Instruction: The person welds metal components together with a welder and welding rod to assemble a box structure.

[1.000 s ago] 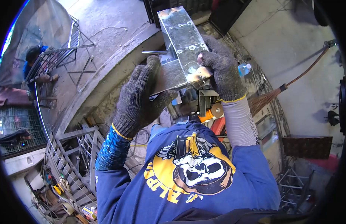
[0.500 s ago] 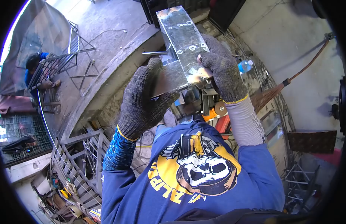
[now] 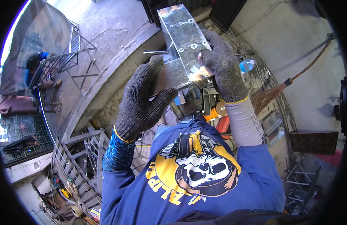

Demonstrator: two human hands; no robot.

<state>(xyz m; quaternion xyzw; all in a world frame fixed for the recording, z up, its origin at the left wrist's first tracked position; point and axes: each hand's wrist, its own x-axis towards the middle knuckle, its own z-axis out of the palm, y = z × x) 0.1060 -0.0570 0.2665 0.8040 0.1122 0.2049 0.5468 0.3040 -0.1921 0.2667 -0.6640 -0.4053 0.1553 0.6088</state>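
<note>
A shiny metal box piece (image 3: 183, 35) with bolt heads and heat-stained ends is held up in front of me at the top centre. A flat metal plate (image 3: 170, 76) extends from its lower left side. My left hand (image 3: 143, 98), in a dark knit glove, grips the plate's left edge between thumb and fingers. My right hand (image 3: 225, 65), in a matching glove, is closed around the lower right end of the box piece, its thumb on the top face. A thin metal rod (image 3: 156, 52) shows just left of the box piece.
Below the hands lies an orange angle grinder (image 3: 215, 112). A blue bottle (image 3: 246, 65) and a broom (image 3: 272, 95) are at the right. Metal frames (image 3: 83, 165) stand at lower left. Another person (image 3: 35, 69) crouches by a metal rack (image 3: 63, 62) at far left.
The box piece and plate have shifted very slightly to the right. My left hand has moved a little down and left, its thumb a bit lower on the plate.
</note>
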